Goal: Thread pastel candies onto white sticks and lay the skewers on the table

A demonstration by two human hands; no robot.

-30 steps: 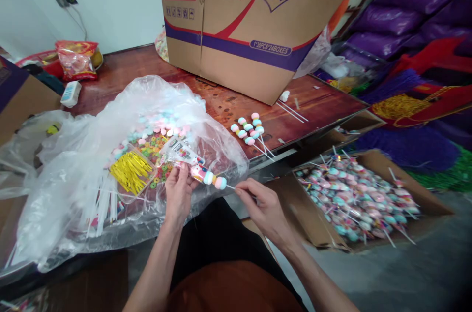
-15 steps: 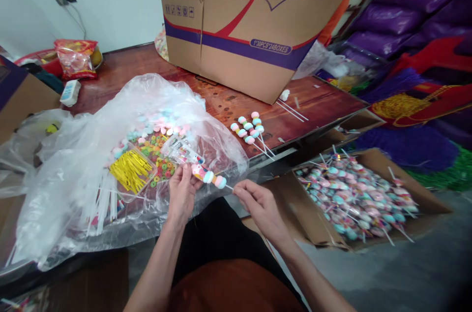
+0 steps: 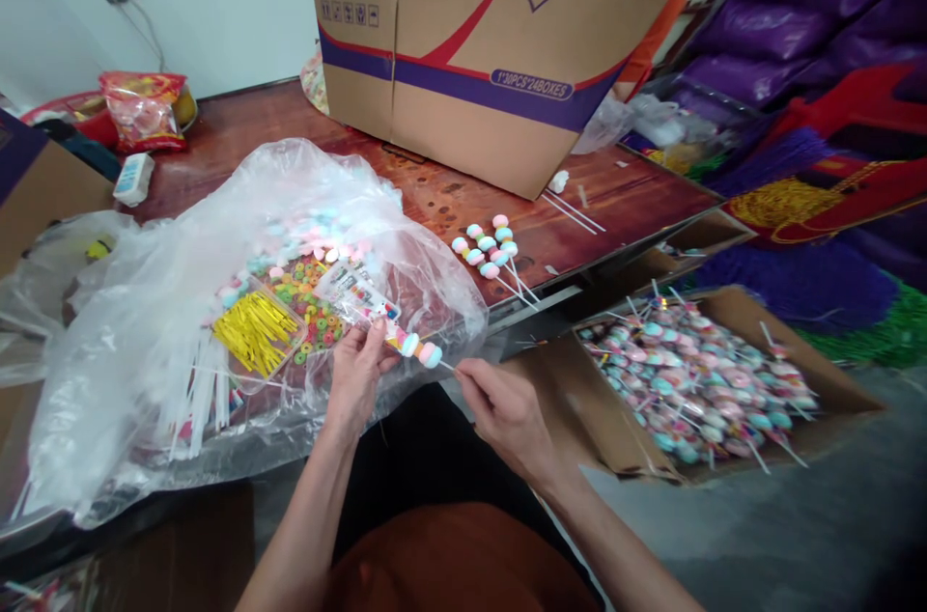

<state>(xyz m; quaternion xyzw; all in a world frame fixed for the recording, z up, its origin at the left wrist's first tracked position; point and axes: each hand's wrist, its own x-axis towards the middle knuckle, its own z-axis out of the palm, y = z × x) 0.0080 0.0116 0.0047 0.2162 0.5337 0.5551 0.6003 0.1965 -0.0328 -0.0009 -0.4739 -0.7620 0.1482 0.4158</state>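
My left hand [image 3: 360, 373] is closed in a pinch on a small printed clear wrapper [image 3: 393, 330]. The upper end of a marshmallow candy stick [image 3: 421, 351] sits in the wrapper's mouth, its pink and blue pieces still showing below. My right hand [image 3: 509, 414] grips the white stick at its lower end. Just beyond my left hand lie printed wrappers [image 3: 351, 292], coloured candy rings [image 3: 317, 303] and a clear tray [image 3: 295, 342] of yellow twist ties [image 3: 255, 332]. Several more candy sticks [image 3: 487, 247] rest on the table to the right of the plastic sheet.
Clear plastic sheeting [image 3: 145, 303] covers the table's left part. A large carton [image 3: 463, 134] stands at the back of the wooden table [image 3: 232, 125]. Below right, an open cardboard box [image 3: 615, 448] is heaped with wrapped candy sticks [image 3: 710, 380]. White sticks [image 3: 203, 400] lie at the front left.
The candy stick has gone a little deeper into the wrapper. My right hand's fingers have curled more tightly round the stick, and the view has shifted slightly.
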